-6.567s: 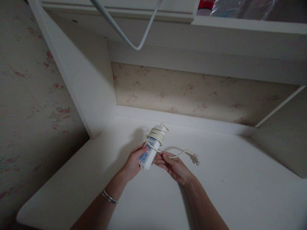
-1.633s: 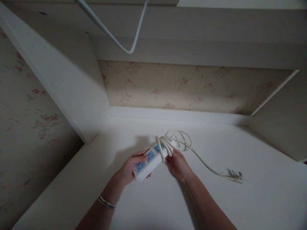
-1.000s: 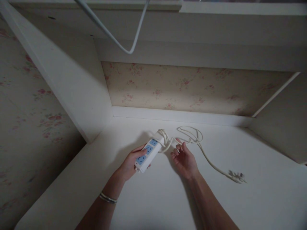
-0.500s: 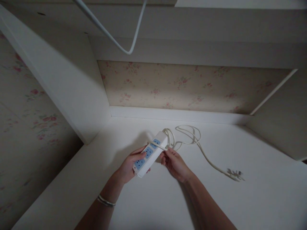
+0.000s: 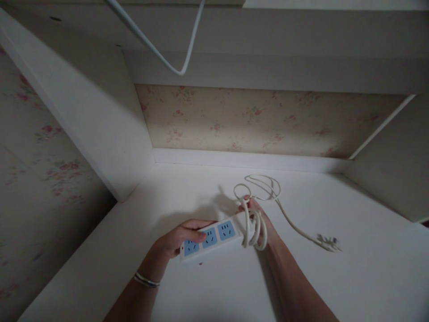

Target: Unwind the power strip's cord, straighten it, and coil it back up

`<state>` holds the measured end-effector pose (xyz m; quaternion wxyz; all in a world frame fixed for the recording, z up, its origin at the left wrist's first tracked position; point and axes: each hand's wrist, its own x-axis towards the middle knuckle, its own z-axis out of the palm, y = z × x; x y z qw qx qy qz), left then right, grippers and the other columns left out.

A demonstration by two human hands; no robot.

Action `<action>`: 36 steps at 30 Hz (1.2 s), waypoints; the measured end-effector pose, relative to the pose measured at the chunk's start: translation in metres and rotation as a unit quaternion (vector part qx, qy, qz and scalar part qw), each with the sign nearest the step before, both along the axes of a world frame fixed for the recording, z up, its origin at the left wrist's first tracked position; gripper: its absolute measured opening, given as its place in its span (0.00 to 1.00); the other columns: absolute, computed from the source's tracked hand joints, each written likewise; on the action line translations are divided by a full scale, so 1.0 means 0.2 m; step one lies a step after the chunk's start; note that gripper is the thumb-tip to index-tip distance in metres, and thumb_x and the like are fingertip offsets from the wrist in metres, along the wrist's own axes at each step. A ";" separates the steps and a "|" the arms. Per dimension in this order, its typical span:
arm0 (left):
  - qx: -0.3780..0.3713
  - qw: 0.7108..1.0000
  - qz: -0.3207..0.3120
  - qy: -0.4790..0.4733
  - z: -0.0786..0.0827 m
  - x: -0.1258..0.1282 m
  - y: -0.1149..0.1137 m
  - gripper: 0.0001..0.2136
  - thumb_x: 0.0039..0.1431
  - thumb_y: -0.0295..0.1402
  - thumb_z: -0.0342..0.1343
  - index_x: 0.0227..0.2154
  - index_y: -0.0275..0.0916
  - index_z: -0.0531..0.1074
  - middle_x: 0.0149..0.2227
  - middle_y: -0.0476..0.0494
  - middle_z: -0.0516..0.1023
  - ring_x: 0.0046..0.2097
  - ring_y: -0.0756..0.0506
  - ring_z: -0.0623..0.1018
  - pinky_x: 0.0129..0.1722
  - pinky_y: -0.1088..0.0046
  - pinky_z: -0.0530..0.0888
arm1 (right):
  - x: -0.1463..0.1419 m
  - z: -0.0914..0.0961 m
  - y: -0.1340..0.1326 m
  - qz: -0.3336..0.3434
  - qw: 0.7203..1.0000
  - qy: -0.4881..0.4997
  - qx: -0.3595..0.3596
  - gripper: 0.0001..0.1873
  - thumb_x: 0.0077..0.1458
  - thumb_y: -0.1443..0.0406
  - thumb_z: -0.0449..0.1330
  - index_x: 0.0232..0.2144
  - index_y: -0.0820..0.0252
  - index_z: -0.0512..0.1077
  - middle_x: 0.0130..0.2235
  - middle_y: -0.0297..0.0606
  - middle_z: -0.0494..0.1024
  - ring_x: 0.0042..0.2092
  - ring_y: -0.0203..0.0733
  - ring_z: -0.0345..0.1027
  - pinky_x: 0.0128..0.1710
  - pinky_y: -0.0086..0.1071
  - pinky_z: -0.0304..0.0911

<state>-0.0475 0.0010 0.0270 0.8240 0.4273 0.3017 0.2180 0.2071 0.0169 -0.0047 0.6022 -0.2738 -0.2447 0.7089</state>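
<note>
My left hand (image 5: 181, 237) is closed around the left end of a white power strip (image 5: 214, 251) with blue socket faces, its thumb resting on the top. At the strip's right end, loops of the cream power cord (image 5: 257, 230) are wound close together. My right hand (image 5: 256, 210) pinches the cord just above that end, partly hidden behind the loops. From there the cord runs in a loose loop over the white surface to its plug (image 5: 329, 242) on the right.
White panels (image 5: 110, 120) rise at the left and right of the white surface (image 5: 201, 290). Floral wallpaper (image 5: 251, 120) shows behind a low white ledge (image 5: 251, 158). A white cable (image 5: 181, 71) hangs down from above.
The power strip has turned from steeply slanted to nearly level. My right hand has moved up and right with the cord, which no longer crosses the sockets and now loops at the end.
</note>
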 end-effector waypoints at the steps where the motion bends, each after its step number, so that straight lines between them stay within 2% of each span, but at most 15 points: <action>1: 0.001 1.000 -0.002 0.007 0.00 0.00 0.00 0.27 0.42 0.32 0.66 0.50 0.36 0.73 0.40 0.38 0.80 0.31 0.46 0.78 0.26 0.76 0.72 | 0.02 0.01 0.00 -0.003 1.000 0.009 0.001 0.12 0.49 0.57 0.66 0.35 0.51 0.70 0.27 0.28 0.74 0.26 0.35 0.68 0.25 0.28 0.64; 3: 0.005 1.000 0.003 0.012 0.01 -0.01 0.00 0.26 0.42 0.32 0.66 0.49 0.36 0.74 0.41 0.38 0.80 0.33 0.46 0.78 0.28 0.77 0.72 | 0.06 0.03 0.00 -0.006 0.999 0.039 0.004 0.11 0.49 0.57 0.66 0.34 0.50 0.70 0.28 0.28 0.74 0.28 0.36 0.70 0.28 0.30 0.66; 6: 0.013 0.999 0.042 0.015 0.01 0.01 0.01 0.25 0.44 0.31 0.65 0.49 0.37 0.74 0.43 0.37 0.80 0.34 0.46 0.78 0.29 0.76 0.73 | 0.09 0.07 -0.02 -0.050 0.996 0.068 0.020 0.11 0.49 0.54 0.65 0.30 0.51 0.70 0.27 0.27 0.73 0.30 0.36 0.69 0.34 0.33 0.67; 9: 0.019 0.994 0.097 0.039 0.01 0.03 0.02 0.24 0.46 0.32 0.64 0.50 0.37 0.74 0.42 0.37 0.80 0.30 0.47 0.77 0.24 0.74 0.73 | 0.08 0.09 -0.02 -0.109 0.993 0.025 0.022 0.15 0.45 0.53 0.68 0.25 0.53 0.69 0.25 0.27 0.71 0.29 0.36 0.67 0.32 0.33 0.66; 12: 0.027 0.990 0.137 0.022 0.00 0.04 0.04 0.23 0.49 0.33 0.63 0.50 0.37 0.73 0.36 0.38 0.80 0.26 0.48 0.76 0.22 0.74 0.74 | 0.05 0.07 -0.01 -0.134 0.990 -0.042 0.030 0.16 0.41 0.61 0.71 0.21 0.56 0.66 0.22 0.27 0.67 0.26 0.34 0.63 0.28 0.30 0.61; 16: 0.018 0.975 0.217 -0.038 -0.01 0.04 0.06 0.18 0.52 0.31 0.61 0.47 0.37 0.74 0.32 0.41 0.79 0.25 0.48 0.76 0.22 0.74 0.74 | -0.01 0.00 0.01 -0.117 0.987 -0.105 0.039 0.15 0.42 0.66 0.70 0.20 0.59 0.65 0.20 0.25 0.64 0.23 0.29 0.56 0.24 0.25 0.54; 18: 0.011 0.966 0.254 -0.053 -0.01 0.04 0.06 0.17 0.52 0.32 0.60 0.46 0.35 0.74 0.30 0.42 0.79 0.24 0.48 0.76 0.22 0.73 0.74 | -0.03 -0.02 0.01 -0.094 0.986 -0.139 0.020 0.11 0.43 0.65 0.70 0.25 0.58 0.70 0.21 0.24 0.65 0.21 0.27 0.53 0.20 0.24 0.49; 20: 0.006 0.960 0.270 -0.067 -0.02 0.03 0.07 0.17 0.52 0.33 0.60 0.46 0.34 0.74 0.27 0.43 0.78 0.22 0.47 0.76 0.20 0.72 0.73 | -0.06 -0.04 0.01 -0.051 0.982 -0.180 0.004 0.12 0.45 0.61 0.69 0.31 0.59 0.73 0.22 0.26 0.69 0.20 0.27 0.55 0.19 0.25 0.49; 23: 0.008 0.965 0.244 -0.091 -0.02 0.01 0.06 0.18 0.52 0.34 0.60 0.46 0.33 0.74 0.26 0.43 0.77 0.20 0.48 0.74 0.17 0.73 0.71 | -0.09 -0.04 -0.01 0.014 0.979 -0.202 -0.019 0.17 0.46 0.56 0.68 0.33 0.62 0.74 0.25 0.34 0.76 0.21 0.29 0.62 0.23 0.26 0.57; 25: 0.011 0.975 0.195 -0.101 -0.02 0.00 0.05 0.20 0.51 0.35 0.60 0.47 0.33 0.74 0.25 0.43 0.76 0.19 0.48 0.73 0.15 0.74 0.70 | -0.10 -0.03 -0.01 0.012 0.985 -0.171 -0.038 0.17 0.44 0.56 0.69 0.30 0.64 0.74 0.26 0.36 0.77 0.23 0.30 0.65 0.26 0.26 0.61; 28: 0.014 0.988 0.126 -0.088 0.00 -0.02 0.02 0.22 0.47 0.35 0.62 0.47 0.32 0.75 0.24 0.41 0.77 0.18 0.47 0.73 0.15 0.74 0.70 | -0.08 -0.02 0.01 -0.040 0.992 -0.117 -0.033 0.14 0.41 0.60 0.72 0.27 0.62 0.74 0.27 0.33 0.76 0.26 0.30 0.66 0.30 0.26 0.65; 31: 0.006 0.995 0.083 -0.051 0.05 -0.03 0.00 0.21 0.45 0.32 0.63 0.45 0.33 0.77 0.27 0.39 0.79 0.21 0.47 0.75 0.16 0.75 0.71 | -0.01 -0.02 0.04 -0.093 0.992 -0.078 -0.016 0.13 0.42 0.60 0.71 0.31 0.59 0.75 0.30 0.32 0.76 0.29 0.33 0.68 0.28 0.26 0.66; 36: -0.006 0.996 0.086 -0.010 0.07 -0.03 -0.01 0.19 0.44 0.28 0.63 0.42 0.36 0.78 0.34 0.39 0.81 0.26 0.46 0.77 0.20 0.74 0.74 | 0.11 -0.03 0.06 -0.176 0.984 0.005 0.005 0.12 0.42 0.60 0.71 0.30 0.52 0.74 0.29 0.27 0.75 0.30 0.31 0.68 0.29 0.24 0.67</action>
